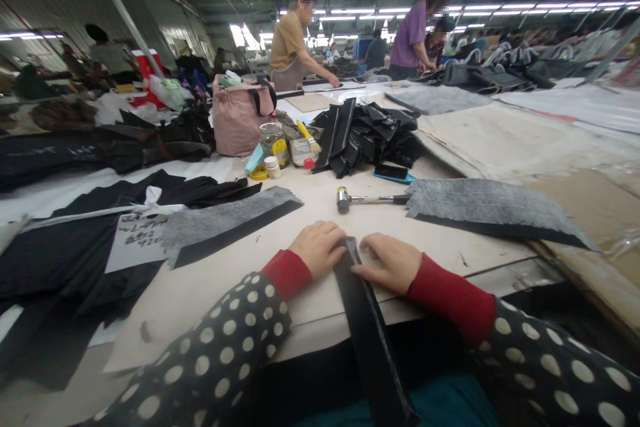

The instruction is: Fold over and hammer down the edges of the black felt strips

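Note:
A long black fabric strip runs from the board toward my lap, with a folded edge and a grey patch at its far end. My left hand is closed at the strip's upper left edge, fingers bent over it. On the other side, my right hand has its fingers curled and its thumb at the folded edge. Just beyond the hands lies a hammer with a round head. Grey-backed black pieces flank it, one piece at left and another piece at right, over the hammer's handle end.
A heap of black strips lies at the back beside a glass jar, a yellow brush and a pink bag. Black fabric is stacked at left. Large boards lie at right. Co-workers stand beyond.

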Tool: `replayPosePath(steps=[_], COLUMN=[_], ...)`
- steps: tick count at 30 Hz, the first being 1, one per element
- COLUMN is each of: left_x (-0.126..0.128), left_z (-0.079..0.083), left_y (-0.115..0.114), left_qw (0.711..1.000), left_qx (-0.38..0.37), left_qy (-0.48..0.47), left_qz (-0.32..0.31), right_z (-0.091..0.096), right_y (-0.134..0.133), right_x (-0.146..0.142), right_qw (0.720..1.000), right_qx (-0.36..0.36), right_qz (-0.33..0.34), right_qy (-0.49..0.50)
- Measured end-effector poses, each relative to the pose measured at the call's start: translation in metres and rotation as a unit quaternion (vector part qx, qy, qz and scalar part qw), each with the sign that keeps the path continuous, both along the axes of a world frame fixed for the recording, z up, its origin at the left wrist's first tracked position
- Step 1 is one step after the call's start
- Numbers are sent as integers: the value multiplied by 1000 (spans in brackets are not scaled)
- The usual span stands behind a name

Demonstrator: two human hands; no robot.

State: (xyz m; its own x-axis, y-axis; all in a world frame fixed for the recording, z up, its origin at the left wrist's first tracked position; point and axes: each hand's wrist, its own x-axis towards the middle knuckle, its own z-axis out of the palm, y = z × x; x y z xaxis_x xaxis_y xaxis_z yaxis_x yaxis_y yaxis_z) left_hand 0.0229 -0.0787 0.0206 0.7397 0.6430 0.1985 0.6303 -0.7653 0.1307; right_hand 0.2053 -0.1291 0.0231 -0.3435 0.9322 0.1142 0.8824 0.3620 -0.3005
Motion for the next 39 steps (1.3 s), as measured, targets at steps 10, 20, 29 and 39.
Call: replayPosePath(steps=[10, 20, 29, 39], left_x=[-11, -15, -7, -15], left_z=[0, -8, 5, -11], left_y=[1, 12, 11, 29], left_qw=[1000, 999, 998, 994], left_qx=[-18, -33, 5, -85], left_qy=[-15, -32, 56, -68], left_qz=[5, 4, 10, -18], right_z=[27, 2, -9, -24], right_y=[38, 42, 50, 47], right_x=[0, -10, -8, -3], right_qw=[973, 998, 996, 989], right_qx=[-42, -23, -28, 23], right_qz=[62, 49, 44, 58], right_qy=[-217, -12, 74, 138])
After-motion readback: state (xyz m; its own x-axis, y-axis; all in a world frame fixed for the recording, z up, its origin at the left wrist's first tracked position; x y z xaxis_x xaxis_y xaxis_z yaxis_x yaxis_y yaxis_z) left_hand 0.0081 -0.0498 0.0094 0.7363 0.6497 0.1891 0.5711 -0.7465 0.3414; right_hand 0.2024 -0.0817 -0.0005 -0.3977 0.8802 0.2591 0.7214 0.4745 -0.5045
